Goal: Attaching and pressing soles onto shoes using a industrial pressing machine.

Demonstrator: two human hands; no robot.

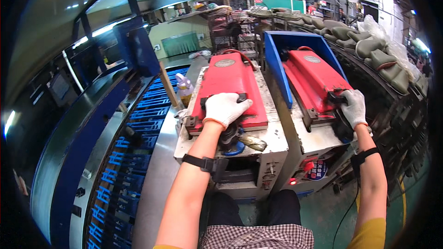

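Two red machine covers stand side by side, the left one (233, 76) on a white machine body and the right one (314, 71) beside a blue panel. My left hand (226, 109), in a white knit glove, is wrapped over a black handle (242, 97) at the near end of the left cover. My right hand (354, 108), gloved the same way, grips the black handle (336, 97) on the right cover's near end. Below my left hand, a dark shoe-shaped piece (229, 137) pokes out, with a worn olive piece (253, 142) next to it.
A blue slatted conveyor (147, 115) runs along the left. Between it and the machines stands a spray bottle (185, 88). Racks of olive boots (364, 46) line the right. A red switch (308, 164) and lit red button (292, 181) sit on the right machine's front.
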